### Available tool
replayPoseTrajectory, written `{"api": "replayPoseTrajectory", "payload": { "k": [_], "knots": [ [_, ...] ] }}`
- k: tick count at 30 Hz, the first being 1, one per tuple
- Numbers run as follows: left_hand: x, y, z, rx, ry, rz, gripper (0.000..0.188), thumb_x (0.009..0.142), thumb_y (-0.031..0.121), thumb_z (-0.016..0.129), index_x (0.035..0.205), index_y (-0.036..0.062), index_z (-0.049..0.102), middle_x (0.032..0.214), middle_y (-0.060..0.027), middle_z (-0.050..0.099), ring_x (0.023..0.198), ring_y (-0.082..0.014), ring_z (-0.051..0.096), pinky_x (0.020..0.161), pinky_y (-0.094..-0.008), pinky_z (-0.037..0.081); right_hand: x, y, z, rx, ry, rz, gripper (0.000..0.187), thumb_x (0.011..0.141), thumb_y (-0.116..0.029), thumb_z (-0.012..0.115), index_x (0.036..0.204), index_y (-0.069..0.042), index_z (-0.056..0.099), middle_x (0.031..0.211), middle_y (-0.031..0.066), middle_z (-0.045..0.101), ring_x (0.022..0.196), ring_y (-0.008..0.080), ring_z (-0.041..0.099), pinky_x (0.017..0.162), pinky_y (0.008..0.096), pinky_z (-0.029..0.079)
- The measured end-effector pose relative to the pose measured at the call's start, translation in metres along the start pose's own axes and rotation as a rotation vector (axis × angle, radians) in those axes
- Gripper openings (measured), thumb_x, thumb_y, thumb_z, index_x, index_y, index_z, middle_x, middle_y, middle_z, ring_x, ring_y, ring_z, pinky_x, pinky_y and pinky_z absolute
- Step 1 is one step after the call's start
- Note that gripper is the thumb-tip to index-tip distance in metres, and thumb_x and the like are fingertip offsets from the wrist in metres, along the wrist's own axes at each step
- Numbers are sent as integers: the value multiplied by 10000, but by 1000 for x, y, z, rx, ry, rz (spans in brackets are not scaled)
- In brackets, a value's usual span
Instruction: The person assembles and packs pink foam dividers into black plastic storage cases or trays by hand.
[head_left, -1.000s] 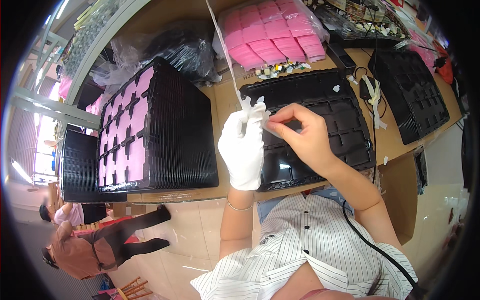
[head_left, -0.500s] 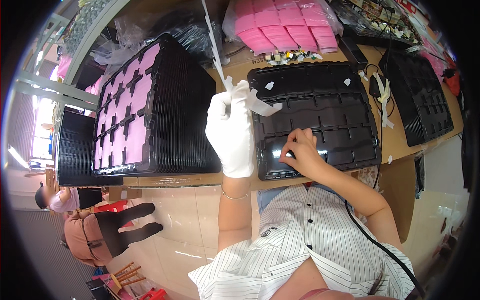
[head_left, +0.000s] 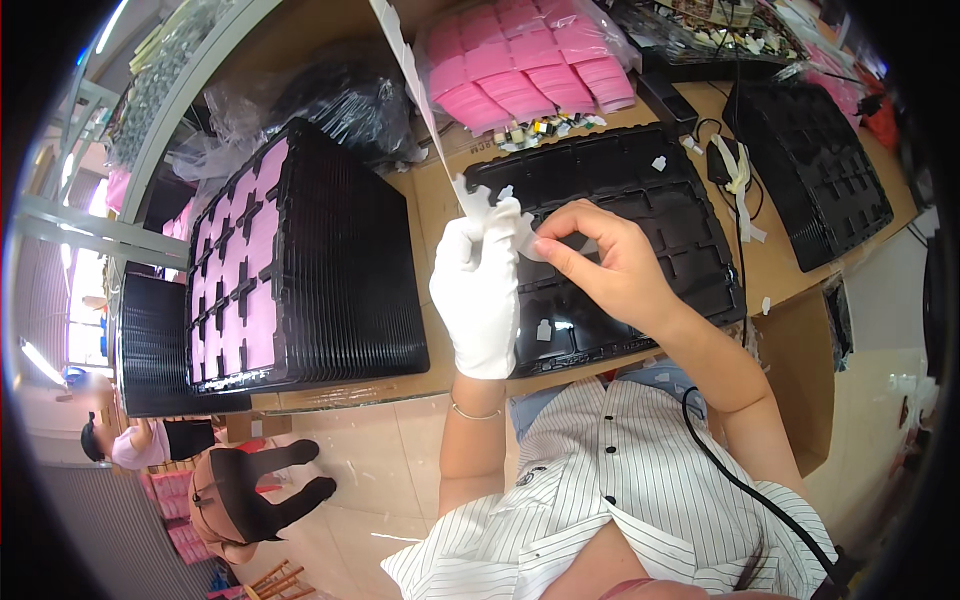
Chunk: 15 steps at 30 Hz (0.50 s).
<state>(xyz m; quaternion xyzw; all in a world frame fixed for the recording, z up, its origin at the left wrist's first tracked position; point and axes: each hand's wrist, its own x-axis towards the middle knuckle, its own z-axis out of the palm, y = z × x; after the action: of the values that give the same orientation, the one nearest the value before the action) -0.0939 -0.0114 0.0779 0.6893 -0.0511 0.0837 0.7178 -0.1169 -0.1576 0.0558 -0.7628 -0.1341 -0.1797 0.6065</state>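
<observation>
My left hand (head_left: 474,290), in a white glove, grips a long white strip of sticker backing (head_left: 418,90) that runs up past the top edge. Its lower end curls out beside the gloved fingers over the tray. My bare right hand (head_left: 610,265) pinches that curled end between thumb and forefinger; whether a sticker is in the pinch is hidden. Beneath both hands lies a black compartment tray (head_left: 690,235). Small white stickers sit in it: one far left (head_left: 506,192), another far right (head_left: 659,163), a third near left (head_left: 544,329).
A tall stack of black trays with pink sheets (head_left: 340,270) stands on the left. Bagged pink foam blocks (head_left: 530,65) are at the back, with small connector-like parts (head_left: 545,128) before them. More black trays (head_left: 810,180) stand right, beside a cable (head_left: 740,270). Two people are beyond, at left.
My right hand has risen from the tray's near left compartment to the strip's end. A white sticker now shows where it was. The view has shifted slightly.
</observation>
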Motion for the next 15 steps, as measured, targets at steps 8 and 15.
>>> {"api": "replayPoseTrajectory", "payload": {
  "k": [8, 15],
  "knots": [
    [-6, -1, 9, 0, -174, -115, 164, 911, 140, 716, 813, 37, 633, 702, 38, 580, 609, -12, 450, 522, -201, 352, -11, 6, 0, -781, 323, -701, 154, 720, -54, 676, 868, -78, 640, 924, 8, 616, 965, 172, 638, 827, 376, 368],
    [4, 2, 21, 19, -320, -322, 245, 965, 250, 646, 899, 20, 700, 747, 7, 621, 583, -26, 441, 539, -198, 352, -36, 6, -28, -148, 261, -53, 78, 817, -39, 718, 894, -41, 709, 940, 32, 579, 935, 154, 577, 880, 292, 389]
  ]
}}
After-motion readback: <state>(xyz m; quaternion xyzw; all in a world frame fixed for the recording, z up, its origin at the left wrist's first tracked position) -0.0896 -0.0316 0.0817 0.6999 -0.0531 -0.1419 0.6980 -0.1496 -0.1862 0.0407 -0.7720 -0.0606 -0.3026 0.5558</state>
